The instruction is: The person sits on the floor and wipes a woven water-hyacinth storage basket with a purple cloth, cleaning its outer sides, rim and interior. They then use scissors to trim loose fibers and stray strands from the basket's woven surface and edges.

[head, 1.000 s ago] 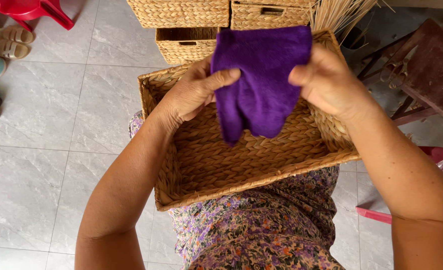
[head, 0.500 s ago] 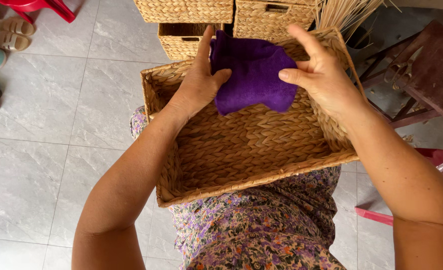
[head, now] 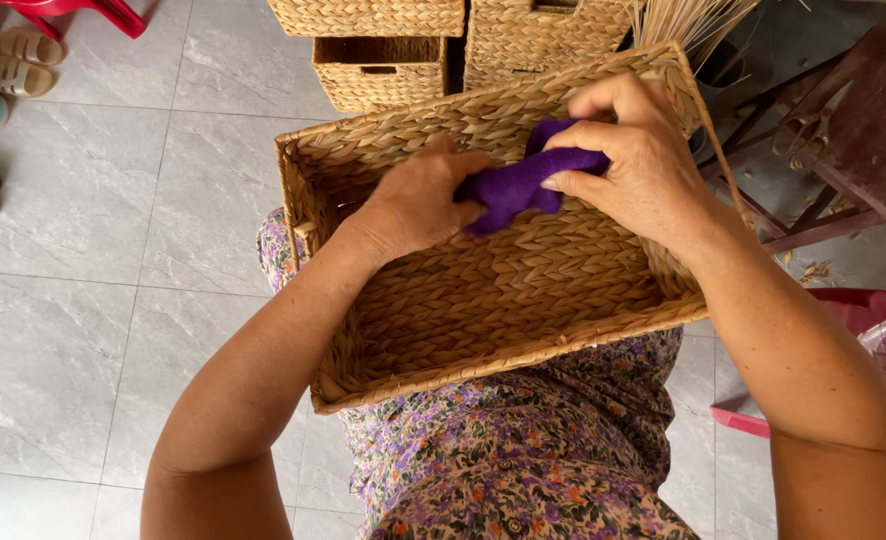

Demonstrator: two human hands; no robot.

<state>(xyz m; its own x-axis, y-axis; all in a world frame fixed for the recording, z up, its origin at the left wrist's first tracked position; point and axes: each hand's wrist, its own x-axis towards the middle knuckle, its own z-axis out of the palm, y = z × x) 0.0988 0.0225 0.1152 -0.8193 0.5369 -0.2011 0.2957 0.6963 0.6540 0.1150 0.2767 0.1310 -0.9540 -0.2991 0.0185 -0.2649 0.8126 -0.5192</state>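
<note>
My left hand (head: 418, 205) and my right hand (head: 638, 160) both gripped the purple cloth (head: 518, 185), bunched up between them inside the woven basket (head: 483, 300) on my lap. My left fingers closed on its near end. My right fingers (head: 578, 135) curled over the top of its far end, close to the basket's back wall. More baskets (head: 373, 60) stood on the tiled floor (head: 83, 250) beyond.

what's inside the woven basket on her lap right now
Inside the woven basket there is only a bunched purple cloth, gripped by the left hand and right hand near the far wall. The hands cover the basket floor beneath them.
</note>
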